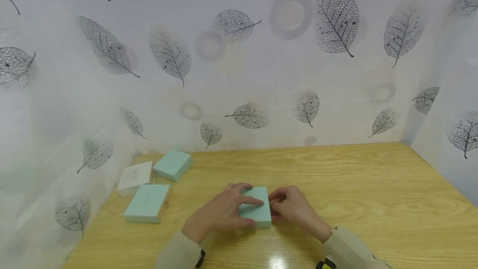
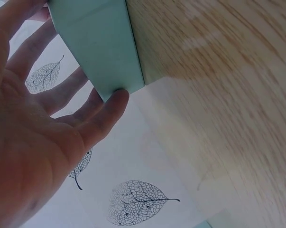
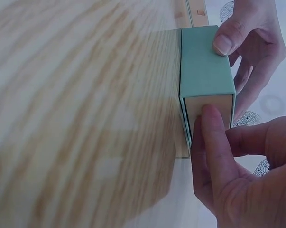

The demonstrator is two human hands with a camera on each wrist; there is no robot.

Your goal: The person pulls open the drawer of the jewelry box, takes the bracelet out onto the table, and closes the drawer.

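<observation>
A mint-green box (image 1: 263, 215) lies flat on the wooden table in front of me. Its right end shows a tan inner face (image 3: 217, 107) framed by the green cover. My left hand (image 1: 224, 211) spans the box from the left and grips it, thumb along the near side and index finger over the top. In the left wrist view, another finger touches a corner of the green side. At the tan end, my right hand (image 1: 293, 206) presses with fairly straight fingertips, its thumb close to the upper edge.
To the left lie another mint-green box (image 1: 147, 202), a whitish box (image 1: 135, 177) and a further mint-green box (image 1: 173, 164) near the back edge. A leaf-patterned curtain (image 1: 254, 74) borders the wooden table (image 1: 354, 186) behind and at both sides.
</observation>
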